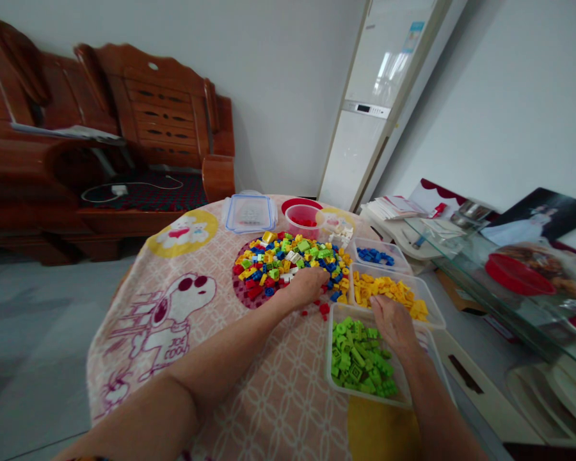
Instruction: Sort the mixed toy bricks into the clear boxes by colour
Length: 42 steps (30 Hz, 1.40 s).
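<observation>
My left hand (310, 285) reaches into the right front of a mixed heap of toy building bricks (281, 259) in red, yellow, blue, green and white. Its fingers are curled down together among the bricks, and whatever they grip is hidden. Over the near edge of a clear container of yellow bricks (384, 288) is my right hand (392, 320). Those fingers are pinched closed, with their contents too small to make out. Just below and left of it, a clear container holds green bricks (360, 358). A few red bricks (324, 309) lie loose beside my left hand.
Blue bricks (375, 257) sit in a smaller clear container behind the yellow ones. White bricks (340, 235) form a small pile near a pinkish tub (303, 219) with red pieces. A blue-rimmed lid (251, 213) lies at the back. To the right stands a glass-topped table (509, 288).
</observation>
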### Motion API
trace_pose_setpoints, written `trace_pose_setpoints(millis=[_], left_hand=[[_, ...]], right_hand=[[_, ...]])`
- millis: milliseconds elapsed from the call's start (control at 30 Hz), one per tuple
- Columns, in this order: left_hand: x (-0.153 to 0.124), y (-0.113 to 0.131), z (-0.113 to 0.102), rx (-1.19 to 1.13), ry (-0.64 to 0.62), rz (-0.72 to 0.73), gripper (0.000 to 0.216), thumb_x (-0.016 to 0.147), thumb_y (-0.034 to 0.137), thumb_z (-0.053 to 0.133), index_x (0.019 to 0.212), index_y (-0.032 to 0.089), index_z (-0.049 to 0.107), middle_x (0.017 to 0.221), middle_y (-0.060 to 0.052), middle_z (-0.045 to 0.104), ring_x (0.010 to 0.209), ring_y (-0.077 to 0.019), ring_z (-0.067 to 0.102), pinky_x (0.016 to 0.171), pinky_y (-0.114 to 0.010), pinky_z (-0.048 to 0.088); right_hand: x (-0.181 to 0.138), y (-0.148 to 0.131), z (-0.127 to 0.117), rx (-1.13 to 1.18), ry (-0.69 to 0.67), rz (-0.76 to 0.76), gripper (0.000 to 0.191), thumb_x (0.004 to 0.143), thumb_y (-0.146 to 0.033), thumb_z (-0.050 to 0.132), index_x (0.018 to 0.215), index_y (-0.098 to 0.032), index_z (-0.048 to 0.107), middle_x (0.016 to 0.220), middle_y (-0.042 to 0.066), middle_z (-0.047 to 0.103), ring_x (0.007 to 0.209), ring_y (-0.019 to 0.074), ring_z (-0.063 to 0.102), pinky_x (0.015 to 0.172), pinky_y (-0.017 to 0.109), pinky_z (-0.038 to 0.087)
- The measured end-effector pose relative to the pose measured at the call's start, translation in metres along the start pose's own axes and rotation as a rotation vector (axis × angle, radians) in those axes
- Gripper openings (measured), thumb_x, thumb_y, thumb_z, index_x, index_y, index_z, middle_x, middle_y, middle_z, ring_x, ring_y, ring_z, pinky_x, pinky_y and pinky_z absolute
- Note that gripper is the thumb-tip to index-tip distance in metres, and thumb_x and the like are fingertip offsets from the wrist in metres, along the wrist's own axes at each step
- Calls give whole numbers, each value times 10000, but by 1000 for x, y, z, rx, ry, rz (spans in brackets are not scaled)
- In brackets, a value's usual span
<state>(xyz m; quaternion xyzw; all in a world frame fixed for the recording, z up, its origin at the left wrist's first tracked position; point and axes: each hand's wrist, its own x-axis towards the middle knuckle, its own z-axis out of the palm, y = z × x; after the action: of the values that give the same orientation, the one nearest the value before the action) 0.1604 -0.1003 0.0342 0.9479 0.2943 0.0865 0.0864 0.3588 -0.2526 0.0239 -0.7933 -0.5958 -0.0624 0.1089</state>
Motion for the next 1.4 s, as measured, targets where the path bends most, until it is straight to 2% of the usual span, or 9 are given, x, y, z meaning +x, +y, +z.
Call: trace_pose_setpoints(millis=[367, 533, 733, 900, 1133, 1300, 1400], left_hand=[[-1, 2, 0, -58, 3, 0, 132, 829, 214, 579, 917, 174, 668, 926, -82, 705, 899, -221, 663, 738, -275, 478], [-1, -2, -2, -88, 57, 19, 154, 804, 168, 570, 913, 177, 679, 911, -68, 703, 871, -203, 657, 742, -262, 472], [-1, -3, -11, -130, 104, 32, 172, 817, 198, 568, 917, 169, 705, 909, -67, 716, 846, -200, 654, 754, -272, 469], [-3, 12, -19, -285, 122, 144, 178, 801, 208, 611, 932, 185, 730, 887, -34, 723, 797, -164, 640, 749, -246, 459], [-17, 42, -37, -474, 47, 374, 154, 816, 171, 651, 950, 157, 725, 923, -32, 726, 771, -122, 626, 716, -207, 435], [-22, 51, -35, -522, -50, 430, 177, 838, 203, 673, 1002, 161, 723, 919, -36, 717, 693, -101, 618, 649, -198, 426], [-23, 53, -32, -518, -65, 452, 193, 834, 221, 688, 1015, 162, 721, 925, -41, 720, 688, -103, 620, 651, -201, 432]], right_hand=[[-1, -1, -1, 2, 4, -5, 353, 1006, -274, 370, 769, -181, 615, 745, 66, 670, 687, 156, 579, 651, 276, 299], [-1, 1, 1, 4, 11, -12, 365, 1008, -295, 364, 771, -184, 618, 725, 71, 670, 668, 165, 576, 645, 285, 294], [0, 0, 0, 0, 0, -5, 369, 1010, -289, 356, 777, -184, 622, 715, 65, 669, 657, 160, 579, 640, 283, 299], [0, 0, 0, 3, 14, -13, 372, 1004, -293, 367, 775, -184, 639, 749, 76, 686, 680, 164, 595, 642, 284, 311], [0, 0, -1, 11, 4, 0, 399, 1008, -305, 338, 802, -183, 657, 789, 78, 703, 715, 173, 622, 640, 283, 322], [-1, -1, 0, 13, -9, 8, 394, 1011, -300, 348, 810, -173, 662, 820, 90, 710, 744, 180, 631, 647, 285, 322], [-1, -2, 0, 1, -8, 16, 386, 1009, -288, 354, 805, -169, 660, 821, 95, 710, 736, 180, 629, 650, 288, 321]])
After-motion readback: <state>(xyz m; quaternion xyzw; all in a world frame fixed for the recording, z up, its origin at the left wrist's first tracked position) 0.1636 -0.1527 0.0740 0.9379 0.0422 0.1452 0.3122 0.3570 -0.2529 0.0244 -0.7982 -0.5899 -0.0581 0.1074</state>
